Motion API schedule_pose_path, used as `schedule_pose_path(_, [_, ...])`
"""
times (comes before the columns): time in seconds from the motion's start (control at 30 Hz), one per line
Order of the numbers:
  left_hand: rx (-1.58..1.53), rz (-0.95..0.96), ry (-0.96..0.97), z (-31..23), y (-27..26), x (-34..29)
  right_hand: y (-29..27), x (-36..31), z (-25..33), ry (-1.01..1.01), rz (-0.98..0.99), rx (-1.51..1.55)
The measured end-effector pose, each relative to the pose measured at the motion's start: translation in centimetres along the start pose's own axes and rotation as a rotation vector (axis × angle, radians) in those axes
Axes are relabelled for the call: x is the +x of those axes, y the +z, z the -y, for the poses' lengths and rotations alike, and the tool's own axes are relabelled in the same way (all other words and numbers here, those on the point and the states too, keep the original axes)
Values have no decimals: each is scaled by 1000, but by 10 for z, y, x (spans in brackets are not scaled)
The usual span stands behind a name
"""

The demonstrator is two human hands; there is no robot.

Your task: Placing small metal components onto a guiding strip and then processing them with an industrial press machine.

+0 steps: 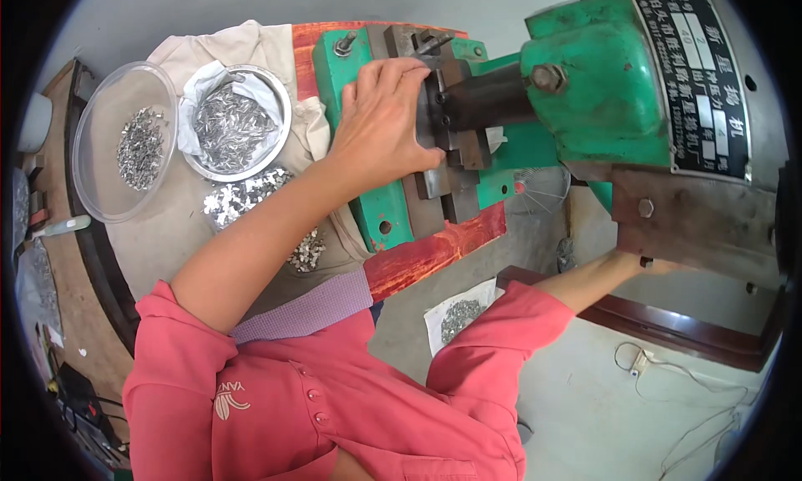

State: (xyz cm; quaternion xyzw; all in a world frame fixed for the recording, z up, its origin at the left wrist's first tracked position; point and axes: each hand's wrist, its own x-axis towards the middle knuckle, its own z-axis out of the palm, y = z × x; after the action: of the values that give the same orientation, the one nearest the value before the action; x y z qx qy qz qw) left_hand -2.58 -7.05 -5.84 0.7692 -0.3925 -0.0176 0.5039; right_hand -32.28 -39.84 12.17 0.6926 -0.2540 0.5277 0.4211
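My left hand (380, 126) lies against the steel die block (430, 117) on the bed of a green press (593, 88). Its thumb and fingers are spread apart and bent around the block's near and far ends. The dark ram (493, 96) of the press comes down over the block from the right. A small part under the hand, if there is one, is hidden. My right hand (656, 264) reaches behind the press's metal side plate (702, 226), so its fingers cannot be seen.
On the cloth-covered table (180, 255) at left stand a clear plastic tub (83, 167) and a paper-lined metal bowl (284, 134), both with small silvery parts. Loose metal pieces (242, 197) lie near my left forearm. A white sheet with metal bits (459, 314) lies lower down.
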Motion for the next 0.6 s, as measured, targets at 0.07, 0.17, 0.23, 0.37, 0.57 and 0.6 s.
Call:
schedule_pose_path(0.07, [-52, -18, 2, 9, -5, -6, -5, 5, 6, -54, -12, -28])
schedule_pose_path(0.17, [-37, -7, -4, 14, -9, -10, -8, 8, 2, 195, -13, 286])
schedule_pose_path(0.23, [-31, 17, -12, 14, -7, -11, -11, 12, -6, 362, -14, 488])
schedule_pose_path(0.37, [-10, -36, -5, 10, -2, -5, -11, 30, -17, 695, -33, 897])
schedule_pose_path(0.57, [119, -66, 21, -15, 10, 9, 32, 25, -179, 913, -18, 1020])
schedule_pose_path(0.6, [138, -47, 38, -29, 19, 16, 44, 27, -274, 915, -20, 973])
